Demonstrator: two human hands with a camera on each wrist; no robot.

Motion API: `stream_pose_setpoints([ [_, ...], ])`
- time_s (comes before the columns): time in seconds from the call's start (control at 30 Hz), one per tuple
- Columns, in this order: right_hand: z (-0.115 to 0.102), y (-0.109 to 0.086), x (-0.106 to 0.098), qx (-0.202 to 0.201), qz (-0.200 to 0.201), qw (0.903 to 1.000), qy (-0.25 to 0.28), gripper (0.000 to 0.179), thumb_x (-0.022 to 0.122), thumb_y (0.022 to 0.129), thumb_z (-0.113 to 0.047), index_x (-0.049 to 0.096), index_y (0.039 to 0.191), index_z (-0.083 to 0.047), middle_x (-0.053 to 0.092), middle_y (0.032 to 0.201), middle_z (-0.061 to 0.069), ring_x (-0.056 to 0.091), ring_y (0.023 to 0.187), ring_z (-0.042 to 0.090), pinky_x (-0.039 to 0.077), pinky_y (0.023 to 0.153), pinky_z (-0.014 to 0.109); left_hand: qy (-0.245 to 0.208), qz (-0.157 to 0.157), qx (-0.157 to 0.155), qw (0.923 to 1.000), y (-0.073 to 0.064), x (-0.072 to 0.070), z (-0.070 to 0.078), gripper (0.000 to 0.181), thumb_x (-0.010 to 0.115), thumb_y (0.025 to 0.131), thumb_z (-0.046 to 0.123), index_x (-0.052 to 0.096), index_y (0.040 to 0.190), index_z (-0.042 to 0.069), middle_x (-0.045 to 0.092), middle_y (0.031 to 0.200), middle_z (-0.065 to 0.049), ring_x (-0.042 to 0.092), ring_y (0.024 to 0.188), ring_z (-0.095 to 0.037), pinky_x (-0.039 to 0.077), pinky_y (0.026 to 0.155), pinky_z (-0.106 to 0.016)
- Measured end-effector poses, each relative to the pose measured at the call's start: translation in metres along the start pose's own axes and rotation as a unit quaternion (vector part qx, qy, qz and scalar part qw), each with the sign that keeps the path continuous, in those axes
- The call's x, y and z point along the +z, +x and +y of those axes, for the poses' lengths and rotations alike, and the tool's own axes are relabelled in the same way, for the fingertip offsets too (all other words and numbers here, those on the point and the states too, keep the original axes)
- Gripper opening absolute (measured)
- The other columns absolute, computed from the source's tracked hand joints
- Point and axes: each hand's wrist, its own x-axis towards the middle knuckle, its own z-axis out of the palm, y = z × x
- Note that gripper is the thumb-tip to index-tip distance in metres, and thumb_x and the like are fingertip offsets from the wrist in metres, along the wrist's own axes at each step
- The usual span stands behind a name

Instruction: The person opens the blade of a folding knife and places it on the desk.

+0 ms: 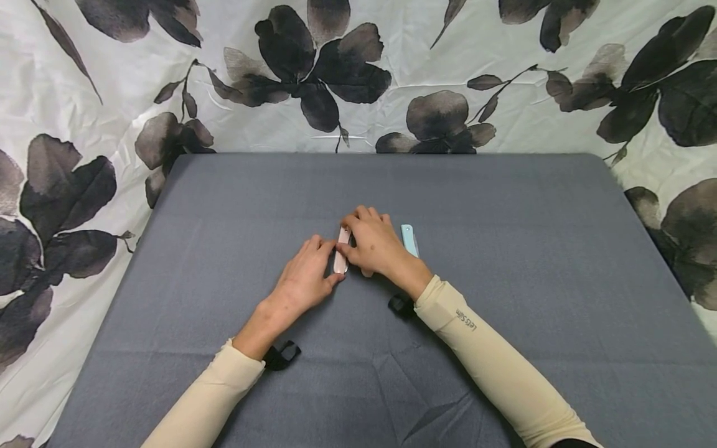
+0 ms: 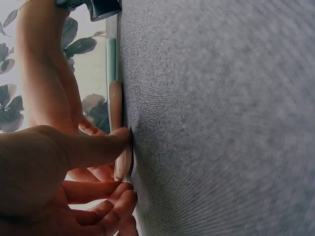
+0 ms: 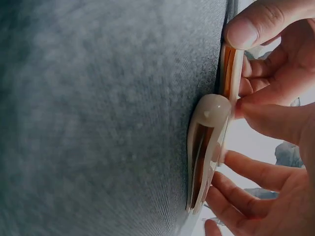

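Observation:
A pale pink folding knife (image 1: 340,254) lies on the grey cloth between my two hands. My left hand (image 1: 305,274) grips it from the left, thumb by its near end and fingertips along its side. From the right, my right hand (image 1: 378,246) pinches it, thumb on the side and index finger at the far end. Another pinkish folding knife (image 3: 211,110), a slot along its edge, lies beneath my right hand, which mostly hides it in the head view. Just right of that hand is a light blue folding knife (image 1: 409,239), partly covered by the wrist.
The grey cloth-covered table (image 1: 532,249) has a few creases near its front. Behind and beside it hangs a white sheet (image 1: 224,25) with dark flowers. Black wrist straps (image 1: 282,356) stick out beneath both forearms.

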Motion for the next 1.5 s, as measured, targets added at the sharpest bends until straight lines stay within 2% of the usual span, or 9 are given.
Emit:
stream_pose_setpoints([
  [0.13,0.001,0.000,-0.002,0.009,0.029,0.9992,0.026,0.042,0.070,0.099,-0.036,0.067,0.132,-0.010,0.063,0.128,0.011,0.055,0.117,0.031,0.043,0.097,0.048,-0.022,0.010,0.009,0.9997,0.001,-0.001,-0.002,0.057,0.081,0.091,0.012,0.057,0.142,0.002,0.061,0.118,-0.016,0.059,0.105,-0.030,0.054,0.091,-0.047],
  [0.33,0.003,0.001,-0.005,0.018,0.059,0.9924,0.107,0.040,0.070,0.098,-0.028,0.066,0.132,-0.008,0.066,0.121,0.013,0.058,0.113,0.031,0.046,0.097,0.048,-0.056,0.046,0.030,0.9969,0.002,0.000,-0.005,0.060,0.077,0.090,0.000,0.053,0.145,0.001,0.064,0.111,-0.018,0.062,0.099,-0.031,0.054,0.088,-0.049],
  [0.67,0.004,0.002,-0.007,0.018,0.065,0.9649,0.254,0.038,0.065,0.101,-0.011,0.060,0.138,-0.005,0.068,0.107,0.012,0.067,0.091,0.025,0.054,0.077,0.035,-0.119,0.074,0.029,0.9897,0.008,-0.003,-0.003,0.068,0.076,0.090,-0.003,0.047,0.151,-0.001,0.062,0.112,-0.017,0.064,0.095,-0.028,0.055,0.084,-0.043],
  [1.0,0.004,-0.002,-0.007,0.011,0.061,0.9518,0.300,0.049,0.064,0.098,0.000,0.057,0.145,-0.010,0.067,0.106,0.012,0.064,0.085,0.021,0.050,0.070,0.029,-0.164,0.079,0.017,0.9831,0.009,-0.004,-0.001,0.069,0.080,0.087,-0.002,0.050,0.149,0.003,0.061,0.116,-0.015,0.065,0.092,-0.022,0.056,0.076,-0.032],
  [1.13,0.005,-0.003,-0.005,0.021,0.059,0.9333,0.354,0.050,0.062,0.098,0.004,0.056,0.146,-0.010,0.062,0.104,0.013,0.061,0.074,0.022,0.046,0.061,0.025,-0.192,0.079,0.013,0.9781,0.008,-0.004,0.000,0.068,0.080,0.087,-0.001,0.050,0.148,0.002,0.060,0.117,-0.016,0.067,0.094,-0.023,0.060,0.080,-0.033],
  [1.23,0.005,-0.005,-0.005,0.023,0.065,0.9189,0.389,0.051,0.061,0.097,0.006,0.056,0.145,-0.011,0.059,0.102,0.014,0.062,0.072,0.030,0.047,0.058,0.025,-0.226,0.076,0.003,0.9711,0.008,-0.004,0.001,0.066,0.078,0.090,0.001,0.048,0.149,0.001,0.058,0.120,-0.017,0.067,0.099,-0.026,0.061,0.086,-0.034],
  [1.3,0.004,-0.005,-0.004,0.019,0.069,0.9116,0.405,0.051,0.060,0.096,0.007,0.057,0.144,-0.011,0.058,0.101,0.015,0.063,0.073,0.035,0.053,0.061,0.031,-0.258,0.076,-0.010,0.9630,0.008,-0.004,0.001,0.063,0.075,0.093,0.002,0.047,0.149,0.000,0.058,0.124,-0.018,0.067,0.104,-0.027,0.061,0.089,-0.034],
  [1.4,0.003,-0.005,-0.003,0.009,0.075,0.9027,0.424,0.051,0.060,0.095,0.009,0.058,0.143,-0.011,0.057,0.099,0.015,0.064,0.070,0.031,0.060,0.067,0.046,-0.317,0.081,-0.029,0.9444,0.010,-0.005,0.000,0.057,0.069,0.096,-0.001,0.047,0.148,-0.002,0.060,0.130,-0.020,0.069,0.110,-0.030,0.062,0.091,-0.034],
  [1.5,0.002,-0.005,-0.002,-0.002,0.075,0.8948,0.440,0.052,0.060,0.095,0.011,0.058,0.142,-0.009,0.056,0.097,0.014,0.063,0.069,0.026,0.061,0.071,0.057,-0.364,0.087,-0.039,0.9266,0.011,-0.005,-0.001,0.053,0.066,0.097,-0.005,0.047,0.147,-0.002,0.062,0.131,-0.021,0.071,0.112,-0.031,0.062,0.090,-0.031],
])
